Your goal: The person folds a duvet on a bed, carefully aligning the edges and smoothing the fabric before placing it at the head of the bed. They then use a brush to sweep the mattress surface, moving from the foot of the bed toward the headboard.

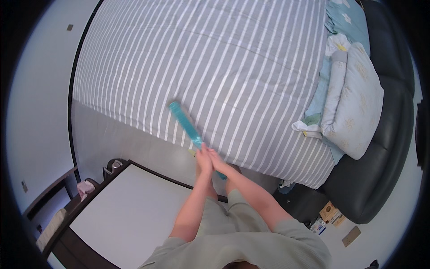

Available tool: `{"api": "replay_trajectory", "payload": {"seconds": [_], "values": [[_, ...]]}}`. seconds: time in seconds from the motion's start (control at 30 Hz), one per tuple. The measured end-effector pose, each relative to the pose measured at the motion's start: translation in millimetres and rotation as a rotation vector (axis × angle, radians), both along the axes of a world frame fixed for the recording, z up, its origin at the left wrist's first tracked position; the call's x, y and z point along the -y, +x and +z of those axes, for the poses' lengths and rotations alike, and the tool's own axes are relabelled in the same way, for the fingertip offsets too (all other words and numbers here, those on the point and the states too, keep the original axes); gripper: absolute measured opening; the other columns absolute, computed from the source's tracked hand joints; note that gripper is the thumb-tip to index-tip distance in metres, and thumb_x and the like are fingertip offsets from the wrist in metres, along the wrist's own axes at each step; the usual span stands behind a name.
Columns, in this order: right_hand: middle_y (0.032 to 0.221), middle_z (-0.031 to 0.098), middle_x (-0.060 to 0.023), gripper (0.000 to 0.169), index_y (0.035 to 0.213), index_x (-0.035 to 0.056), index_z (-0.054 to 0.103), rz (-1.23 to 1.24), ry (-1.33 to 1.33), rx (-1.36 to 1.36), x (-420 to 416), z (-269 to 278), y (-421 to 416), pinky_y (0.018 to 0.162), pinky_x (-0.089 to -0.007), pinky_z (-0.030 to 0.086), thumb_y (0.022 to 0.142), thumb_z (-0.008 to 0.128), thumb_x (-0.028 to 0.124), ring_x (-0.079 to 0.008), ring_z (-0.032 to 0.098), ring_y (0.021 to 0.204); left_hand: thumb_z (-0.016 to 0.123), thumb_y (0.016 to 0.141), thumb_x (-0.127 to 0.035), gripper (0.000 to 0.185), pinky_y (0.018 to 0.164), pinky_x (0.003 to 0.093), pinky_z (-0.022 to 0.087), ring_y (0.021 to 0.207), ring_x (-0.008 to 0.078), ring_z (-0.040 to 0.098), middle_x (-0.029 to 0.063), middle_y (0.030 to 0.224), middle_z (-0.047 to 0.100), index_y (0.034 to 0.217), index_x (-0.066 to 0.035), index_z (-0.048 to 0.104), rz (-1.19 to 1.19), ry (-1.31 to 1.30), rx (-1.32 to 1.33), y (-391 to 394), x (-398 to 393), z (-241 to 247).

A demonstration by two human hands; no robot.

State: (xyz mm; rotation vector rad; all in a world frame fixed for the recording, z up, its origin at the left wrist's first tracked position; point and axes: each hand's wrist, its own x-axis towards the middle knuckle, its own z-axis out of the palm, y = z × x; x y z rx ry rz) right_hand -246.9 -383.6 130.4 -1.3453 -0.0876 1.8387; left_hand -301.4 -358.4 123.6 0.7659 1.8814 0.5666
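A long, narrow teal bed brush point(185, 124) reaches out slantwise over the near side of the bed, its far end blurred. My left hand point(203, 159) and my right hand point(217, 160) are together around its handle, fingers overlapping. The handle's end pokes out below my wrists. Under the brush spreads a grey-and-white striped bed sheet point(242, 87). Whether the brush's underside touches the sheet is hidden.
Pillows point(356, 104) are piled against a black padded headboard point(393, 141) at the right. Behind me on the left is a dark-framed, white-topped table point(134, 215). Small boxes point(331, 213) and a small bin point(286, 186) sit by the headboard's near end.
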Motion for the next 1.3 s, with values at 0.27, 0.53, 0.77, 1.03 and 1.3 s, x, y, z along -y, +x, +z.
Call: {"api": "replay_trajectory", "payload": {"seconds": [0.27,0.53,0.77,1.03,1.3], "values": [[0.090,0.053,-0.0039,0.027,0.098,0.0035,0.047,-0.381,-0.138,0.596,46,-115,-14,0.068,-0.0249,0.041,0.088,0.037,0.027,-0.0128,0.051,0.079,0.050,0.081,-0.036,0.035,0.055,0.0297,0.041,0.056,0.0178,0.054,0.0087,0.061,0.056,0.075,-0.002,0.052,-0.560,-0.297,0.375,47,-11,-11],[0.123,0.036,-0.0167,0.046,0.119,0.0050,0.037,0.456,-0.001,0.038,-24,-45,-129,0.093,-0.0391,0.027,0.087,0.034,0.038,-0.0253,0.034,0.113,0.049,0.082,-0.037,0.031,0.048,0.0251,0.034,0.052,0.0100,0.040,-0.0012,0.059,0.041,0.070,-0.009,0.045,0.439,-0.056,0.276,-140,-22,-46],[0.099,0.054,-0.0107,0.035,0.107,0.0014,0.047,0.372,0.068,0.431,-35,-13,-205,0.077,-0.0312,0.041,0.088,0.035,0.028,-0.0210,0.052,0.091,0.049,0.082,-0.038,0.037,0.052,0.0289,0.039,0.059,0.0146,0.047,0.0054,0.066,0.049,0.070,-0.004,0.046,0.142,0.020,0.065,-202,-46,7],[0.083,0.054,-0.0073,0.033,0.100,0.0030,0.049,-0.322,0.024,0.556,-77,-43,-169,0.059,-0.0292,0.040,0.088,0.035,0.030,-0.0171,0.052,0.072,0.051,0.079,-0.040,0.039,0.059,0.0352,0.041,0.062,0.0209,0.051,0.0117,0.069,0.056,0.080,-0.001,0.052,-0.747,-0.122,0.263,-115,-113,-34],[0.070,0.053,-0.0052,0.030,0.097,0.0049,0.048,0.429,0.050,0.166,-151,-46,-235,0.044,-0.0298,0.040,0.087,0.038,0.030,-0.0171,0.051,0.055,0.051,0.079,-0.038,0.039,0.049,0.0313,0.040,0.051,0.0169,0.048,0.0068,0.058,0.049,0.072,0.001,0.047,0.162,-0.087,0.075,-250,-155,-34]]}}
